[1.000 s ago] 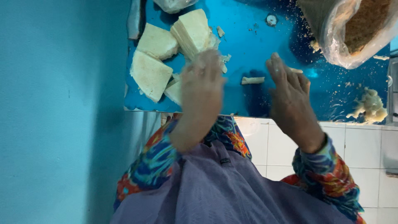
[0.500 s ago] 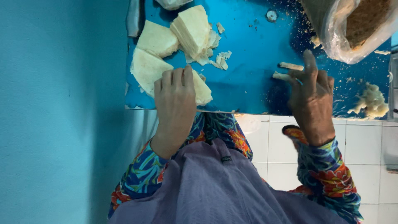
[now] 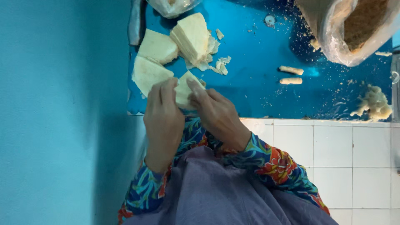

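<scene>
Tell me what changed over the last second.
The right hand moved left from beside the two small rolls and joined the left hand at the near edge; both now grip one pale triangular sheet. The stacked sheets, the bag of crumbs and the blue tabletop stayed put.

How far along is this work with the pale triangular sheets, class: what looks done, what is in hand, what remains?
Done: two small rolled sticks lie on the blue worktop. In hand: the left hand and right hand together hold one triangular sheet. Left: a stack of triangular sheets lies untouched, a lump of pale filling sits at the right, and the bag of crumbs lies open.
</scene>
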### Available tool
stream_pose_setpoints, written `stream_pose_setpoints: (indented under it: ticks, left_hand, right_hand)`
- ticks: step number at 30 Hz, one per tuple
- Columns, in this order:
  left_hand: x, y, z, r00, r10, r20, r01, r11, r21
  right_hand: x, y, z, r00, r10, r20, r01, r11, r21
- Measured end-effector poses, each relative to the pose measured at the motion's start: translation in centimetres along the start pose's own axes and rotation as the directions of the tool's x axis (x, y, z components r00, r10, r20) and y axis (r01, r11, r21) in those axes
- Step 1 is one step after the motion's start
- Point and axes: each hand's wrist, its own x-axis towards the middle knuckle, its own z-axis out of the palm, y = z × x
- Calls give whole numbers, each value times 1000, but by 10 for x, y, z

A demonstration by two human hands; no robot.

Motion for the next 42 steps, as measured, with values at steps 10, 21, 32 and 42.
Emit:
stream_pose_setpoints:
  ticks: [10,21,32,42]
  left_hand:
    - [-28,5,15,981,192,35,-193,981,22]
    - [-14,17,22,975,213,69,-209,976,-54]
    - [-17,19,69,818,546,184,-509,834,-210]
    - [-24,15,77,821,551,147,-497,818,-289]
  right_hand:
    - [10,51,-29,798,557,232,-423,242,873]
    - [-39,40,-109,997,78,4,-77,990,-121]
    - [-179,104,-180,864,334,-376,-501,503,-704]
    - [-184,108,-181,824,444,-353,-564,699,-440]
